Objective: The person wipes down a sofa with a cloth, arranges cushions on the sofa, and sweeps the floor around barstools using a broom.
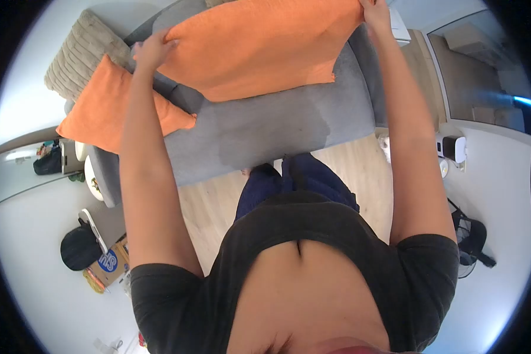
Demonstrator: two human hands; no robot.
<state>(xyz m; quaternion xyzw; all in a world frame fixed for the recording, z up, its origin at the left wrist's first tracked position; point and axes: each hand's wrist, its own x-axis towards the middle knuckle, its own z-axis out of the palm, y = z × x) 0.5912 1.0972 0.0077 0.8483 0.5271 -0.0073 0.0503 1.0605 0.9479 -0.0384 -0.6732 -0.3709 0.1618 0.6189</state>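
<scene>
Both hands are spread wide apart, the left hand (153, 51) pinching the left edge of a large orange cushion (253, 47), the right hand (376, 13), partly cut off, gripping its upper right corner. It hangs over a grey sofa (265, 133). Another orange pillow (97, 109) leans beside a beige pillow (82, 56) on the left.
</scene>
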